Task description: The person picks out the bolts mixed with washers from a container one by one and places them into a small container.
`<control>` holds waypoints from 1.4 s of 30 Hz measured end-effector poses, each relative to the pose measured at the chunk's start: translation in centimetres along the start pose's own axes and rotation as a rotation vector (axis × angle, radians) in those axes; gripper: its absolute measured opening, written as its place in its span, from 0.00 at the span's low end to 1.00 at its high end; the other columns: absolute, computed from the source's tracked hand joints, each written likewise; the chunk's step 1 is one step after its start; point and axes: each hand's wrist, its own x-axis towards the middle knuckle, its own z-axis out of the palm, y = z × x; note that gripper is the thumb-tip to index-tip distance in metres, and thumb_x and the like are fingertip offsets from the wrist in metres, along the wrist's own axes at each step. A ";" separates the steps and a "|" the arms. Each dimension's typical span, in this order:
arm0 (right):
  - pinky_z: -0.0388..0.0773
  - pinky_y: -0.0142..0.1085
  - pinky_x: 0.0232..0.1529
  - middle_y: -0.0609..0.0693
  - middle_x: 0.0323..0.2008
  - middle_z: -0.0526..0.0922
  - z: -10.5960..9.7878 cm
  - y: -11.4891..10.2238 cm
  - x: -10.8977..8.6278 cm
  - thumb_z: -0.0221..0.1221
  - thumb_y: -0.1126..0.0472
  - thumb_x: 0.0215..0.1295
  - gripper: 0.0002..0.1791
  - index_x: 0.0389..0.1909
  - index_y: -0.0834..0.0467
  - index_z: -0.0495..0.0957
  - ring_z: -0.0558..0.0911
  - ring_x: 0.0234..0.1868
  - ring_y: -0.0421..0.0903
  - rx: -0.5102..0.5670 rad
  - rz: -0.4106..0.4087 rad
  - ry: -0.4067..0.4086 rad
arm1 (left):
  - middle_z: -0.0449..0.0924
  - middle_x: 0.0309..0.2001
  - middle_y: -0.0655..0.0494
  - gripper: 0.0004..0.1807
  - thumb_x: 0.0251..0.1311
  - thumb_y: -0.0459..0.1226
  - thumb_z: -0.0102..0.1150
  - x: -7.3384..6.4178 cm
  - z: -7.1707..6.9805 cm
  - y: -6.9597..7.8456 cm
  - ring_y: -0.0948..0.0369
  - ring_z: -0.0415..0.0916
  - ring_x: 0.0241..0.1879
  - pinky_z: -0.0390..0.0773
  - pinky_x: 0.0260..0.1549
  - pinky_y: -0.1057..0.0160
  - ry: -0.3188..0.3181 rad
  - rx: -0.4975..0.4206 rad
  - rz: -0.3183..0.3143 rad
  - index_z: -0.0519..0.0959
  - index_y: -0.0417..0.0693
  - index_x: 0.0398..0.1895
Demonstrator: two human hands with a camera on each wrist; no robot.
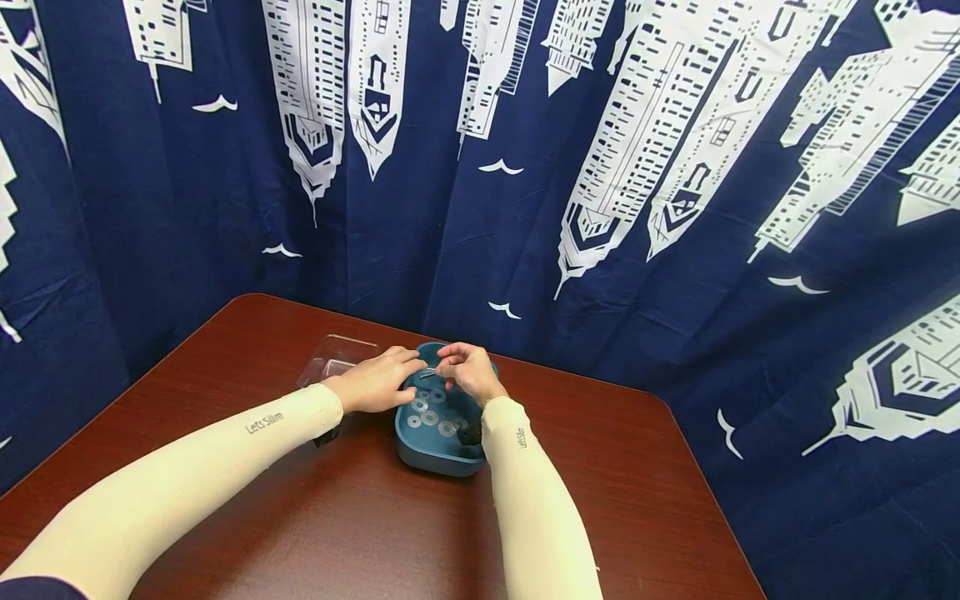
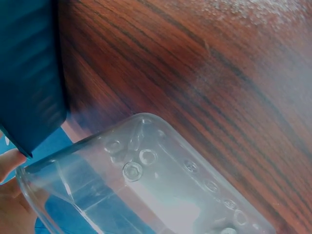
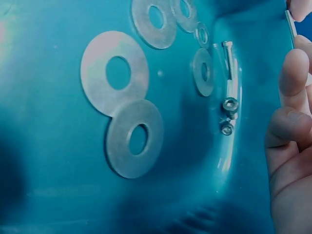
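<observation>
The right hand [image 1: 468, 371] is over the far part of a blue tray [image 1: 438, 465]. In the right wrist view its fingertips pinch a thin threaded screw [image 3: 291, 28], whose ends are partly hidden. The left hand [image 1: 378, 382] reaches to the tray's left rim, fingers extended and thumb apart. In the left wrist view one fingertip [image 2: 10, 162] touches or nearly touches the blue rim. Several flat metal washers [image 3: 114, 73] lie on the tray floor. Beside them, along the tray's edge, are a few socket-head screws [image 3: 230, 105].
A clear plastic container [image 1: 330, 358] stands on the brown table [image 1: 360, 517], left of the tray and beside the left hand; small round pieces [image 2: 132, 171] show through it. Something dark [image 1: 469, 432] lies in the tray's near right corner. A patterned blue curtain [image 1: 420, 233] hangs behind the table.
</observation>
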 end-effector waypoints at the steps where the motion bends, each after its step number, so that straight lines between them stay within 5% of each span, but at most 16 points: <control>1: 0.69 0.32 0.19 0.57 0.33 0.86 0.0 0.0 0.1 0.64 0.71 0.62 0.14 0.49 0.64 0.80 0.77 0.18 0.44 0.001 -0.003 -0.002 | 0.66 0.72 0.42 0.29 0.66 0.43 0.58 0.0 0.0 0.0 0.47 0.61 0.72 0.70 0.66 0.45 0.002 0.003 -0.001 0.72 0.45 0.69; 9: 0.69 0.34 0.19 0.67 0.37 0.86 -0.5 -0.2 0.3 0.63 0.73 0.62 0.15 0.51 0.68 0.80 0.77 0.20 0.48 0.040 -0.051 -0.011 | 0.73 0.66 0.48 0.29 0.66 0.45 0.60 -0.1 -0.2 -0.4 0.51 0.65 0.67 0.73 0.64 0.48 0.030 0.031 0.016 0.72 0.45 0.69; 18: 0.67 0.34 0.18 0.53 0.31 0.87 -0.5 -0.8 0.4 0.63 0.70 0.63 0.13 0.49 0.65 0.81 0.78 0.19 0.46 0.012 -0.051 -0.018 | 0.75 0.63 0.49 0.30 0.65 0.47 0.60 -0.4 -1.0 -0.4 0.52 0.67 0.65 0.74 0.63 0.48 0.056 0.054 0.028 0.73 0.46 0.68; 27: 0.67 0.34 0.20 0.67 0.40 0.86 -0.2 -1.5 0.5 0.63 0.69 0.65 0.12 0.48 0.64 0.81 0.78 0.19 0.46 0.016 -0.054 -0.016 | 0.75 0.65 0.48 0.30 0.65 0.48 0.61 -1.1 -1.8 -1.1 0.49 0.67 0.66 0.73 0.63 0.44 0.082 0.077 -0.003 0.73 0.46 0.69; 35: 0.67 0.33 0.20 0.55 0.32 0.86 0.2 -2.2 0.7 0.63 0.70 0.64 0.14 0.50 0.67 0.80 0.77 0.18 0.46 0.038 -0.080 -0.024 | 0.75 0.65 0.47 0.30 0.65 0.46 0.61 -2.0 -2.5 -2.0 0.49 0.67 0.66 0.73 0.61 0.42 0.130 0.092 0.000 0.73 0.45 0.68; 42: 0.70 0.31 0.20 0.66 0.38 0.87 0.5 -2.8 0.7 0.62 0.71 0.64 0.15 0.51 0.70 0.79 0.77 0.18 0.45 0.059 -0.086 -0.035 | 0.74 0.66 0.48 0.30 0.65 0.47 0.60 -2.8 -3.3 -2.7 0.49 0.66 0.68 0.70 0.64 0.42 0.134 0.081 -0.027 0.73 0.47 0.69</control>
